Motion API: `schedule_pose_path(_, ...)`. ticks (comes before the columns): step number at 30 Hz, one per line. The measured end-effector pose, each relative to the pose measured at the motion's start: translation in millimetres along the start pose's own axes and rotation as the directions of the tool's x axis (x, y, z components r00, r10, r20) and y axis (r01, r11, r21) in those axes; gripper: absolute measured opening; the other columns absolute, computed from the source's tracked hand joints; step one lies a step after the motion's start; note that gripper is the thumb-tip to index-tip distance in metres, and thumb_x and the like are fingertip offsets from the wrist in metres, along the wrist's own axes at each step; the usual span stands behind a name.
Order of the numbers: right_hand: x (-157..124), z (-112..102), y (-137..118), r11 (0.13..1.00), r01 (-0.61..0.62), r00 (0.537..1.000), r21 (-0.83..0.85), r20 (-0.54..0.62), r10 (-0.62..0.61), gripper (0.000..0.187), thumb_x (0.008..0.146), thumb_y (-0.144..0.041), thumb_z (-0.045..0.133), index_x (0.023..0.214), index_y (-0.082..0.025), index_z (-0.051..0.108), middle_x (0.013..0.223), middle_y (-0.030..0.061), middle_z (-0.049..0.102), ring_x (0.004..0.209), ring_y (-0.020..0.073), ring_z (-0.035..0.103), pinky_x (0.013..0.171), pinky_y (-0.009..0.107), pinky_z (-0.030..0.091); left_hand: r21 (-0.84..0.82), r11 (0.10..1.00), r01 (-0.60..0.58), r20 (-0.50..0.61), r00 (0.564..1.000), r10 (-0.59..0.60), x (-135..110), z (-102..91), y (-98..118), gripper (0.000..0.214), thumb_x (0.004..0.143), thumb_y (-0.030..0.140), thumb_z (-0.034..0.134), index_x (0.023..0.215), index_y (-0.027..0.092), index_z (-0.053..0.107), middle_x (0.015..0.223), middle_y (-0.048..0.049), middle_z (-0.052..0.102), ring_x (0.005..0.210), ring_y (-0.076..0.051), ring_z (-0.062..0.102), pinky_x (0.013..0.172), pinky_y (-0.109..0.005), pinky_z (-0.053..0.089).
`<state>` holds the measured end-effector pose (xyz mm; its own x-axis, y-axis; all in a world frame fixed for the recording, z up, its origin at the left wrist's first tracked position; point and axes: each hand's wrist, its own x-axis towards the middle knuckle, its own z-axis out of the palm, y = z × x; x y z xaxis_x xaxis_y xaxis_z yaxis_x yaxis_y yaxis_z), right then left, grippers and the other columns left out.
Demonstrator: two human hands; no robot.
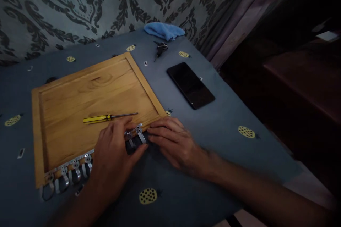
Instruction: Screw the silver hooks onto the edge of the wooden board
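Note:
A framed wooden board [93, 92] lies tilted across the table, with a metal hook rail [76, 165] along its near edge. My left hand [114, 152] is closed over the rail near its right part, the fingers on the board side and the thumb below the hooks. A yellow-handled screwdriver [98, 118] rests on the board just beyond those fingers. At the board's near right corner, my right hand [177, 142] has its fingers pressed together against the edge, beside the last hook [140, 134]. Its thumb is hidden. Part of the rail is covered by my left hand.
A black phone [190, 85] lies right of the board. Farther back are a small dark tool or bunch of keys [160, 48] and a blue cloth [165, 31] by the patterned wall [114, 3]. The table's right edge drops toward a dark area.

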<state>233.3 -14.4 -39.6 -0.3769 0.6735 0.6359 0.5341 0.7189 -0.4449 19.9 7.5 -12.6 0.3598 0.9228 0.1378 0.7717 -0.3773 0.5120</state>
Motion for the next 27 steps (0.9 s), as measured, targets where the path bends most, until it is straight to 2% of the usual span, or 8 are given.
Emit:
schedule_pose_path(4, -0.3, -1.6, -0.9, 1.000, -0.010, 1.000, -0.007, 0.022, 0.010, 0.021, 0.101, -0.010, 0.055, 0.108, -0.014, 0.074, 0.108, 0.0108, 0.081, 0.108, 0.0245, 0.071, 0.090, 0.045, 0.062, 0.008, 0.999, 0.047, -0.020, 0.999, -0.047, 0.0, 0.9, 1.0, 0.057, 0.077, 0.030, 0.083, 0.124, 0.028, 0.052, 0.110, -0.0028, 0.077, 0.104, -0.031, 0.074, 0.090, -0.050, 0.058)
schedule_pose_path(9, -1.2, -4.6, -1.9, 0.999, -0.043, 0.991, 0.002, 0.129, 0.042, 0.031, 0.101, -0.008, 0.053, 0.125, -0.012, 0.072, 0.123, 0.0135, 0.078, 0.122, 0.0267, 0.066, 0.101, 0.049, 0.059, 0.019, 1.000, -0.010, -0.007, 1.000, 0.010, -1.2, 1.4, -1.7, 0.056, 0.079, 0.035, 0.081, 0.127, 0.029, 0.051, 0.112, -0.0033, 0.077, 0.102, -0.030, 0.074, 0.087, -0.049, 0.059)
schedule_pose_path(14, -2.3, -2.7, 0.1, 1.000, -0.022, 0.978, -0.021, 0.208, 0.026, 0.031, 0.101, -0.009, 0.053, 0.126, -0.010, 0.071, 0.131, 0.0135, 0.076, 0.133, 0.0279, 0.062, 0.112, 0.050, 0.052, 0.051, 0.999, -0.012, -0.064, 0.998, 0.015, -2.2, 3.4, 3.2, 0.053, 0.079, 0.030, 0.078, 0.125, 0.028, 0.050, 0.110, -0.0053, 0.076, 0.102, -0.032, 0.073, 0.086, -0.049, 0.058)
schedule_pose_path(16, -2.7, -1.4, 1.1, 0.999, -0.020, 0.968, -0.039, 0.248, 0.029, 0.033, 0.101, -0.010, 0.053, 0.129, -0.013, 0.071, 0.133, 0.0124, 0.075, 0.136, 0.0278, 0.060, 0.114, 0.051, 0.050, 0.058, 0.998, -0.029, -0.065, 0.997, 0.033, -2.7, 4.1, 4.9, 0.053, 0.080, 0.029, 0.078, 0.125, 0.028, 0.050, 0.110, -0.0055, 0.075, 0.102, -0.032, 0.073, 0.086, -0.049, 0.058)
schedule_pose_path(21, -3.5, 0.1, 1.8, 0.997, -0.018, 0.958, -0.081, 0.283, 0.040, 0.037, 0.103, -0.011, 0.050, 0.134, -0.019, 0.070, 0.136, 0.0096, 0.074, 0.138, 0.0264, 0.059, 0.116, 0.052, 0.048, 0.072, 0.997, -0.005, -0.061, 0.998, 0.009, -4.1, 4.2, 6.2, 0.054, 0.078, 0.024, 0.078, 0.124, 0.027, 0.051, 0.111, -0.0055, 0.074, 0.104, -0.032, 0.071, 0.089, -0.049, 0.056)
schedule_pose_path(27, -1.0, 0.7, 1.9, 0.991, 0.004, 0.961, -0.134, 0.274, 0.033, 0.033, 0.103, -0.012, 0.050, 0.129, -0.015, 0.071, 0.135, 0.0096, 0.075, 0.131, 0.0272, 0.063, 0.112, 0.051, 0.051, 0.039, 0.999, 0.002, -0.048, 0.999, -0.001, -1.3, 4.1, 6.4, 0.053, 0.077, 0.022, 0.081, 0.122, 0.026, 0.054, 0.114, -0.0061, 0.073, 0.105, -0.031, 0.069, 0.090, -0.048, 0.055)
